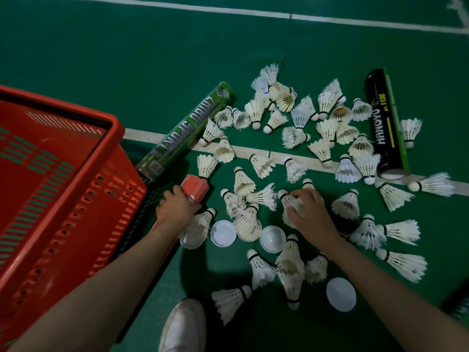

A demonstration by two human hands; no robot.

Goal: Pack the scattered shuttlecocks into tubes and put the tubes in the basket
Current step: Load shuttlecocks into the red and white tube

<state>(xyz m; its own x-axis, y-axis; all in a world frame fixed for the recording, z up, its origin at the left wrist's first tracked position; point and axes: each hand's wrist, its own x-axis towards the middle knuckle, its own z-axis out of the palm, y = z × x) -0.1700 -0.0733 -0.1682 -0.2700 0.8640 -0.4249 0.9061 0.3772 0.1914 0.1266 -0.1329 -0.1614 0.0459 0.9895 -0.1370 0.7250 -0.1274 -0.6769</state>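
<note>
— What did the left hand (175, 209) have?
— Its fingers were curled round a red tube (195, 188) beside the basket (111, 123). The tube slanted, far end up and right.
— And the right hand (311, 212)?
— Its bent fingers pinched 1 shuttlecock (285, 198) in the pile on the floor, cork pointing up-left, feathers under the palm.

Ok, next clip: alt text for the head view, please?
A person's left hand grips a red tube while the right hand grips a shuttlecock among dozens scattered on a green court floor. A red basket stands at left; a green tube and a black tube lie nearby.
</note>
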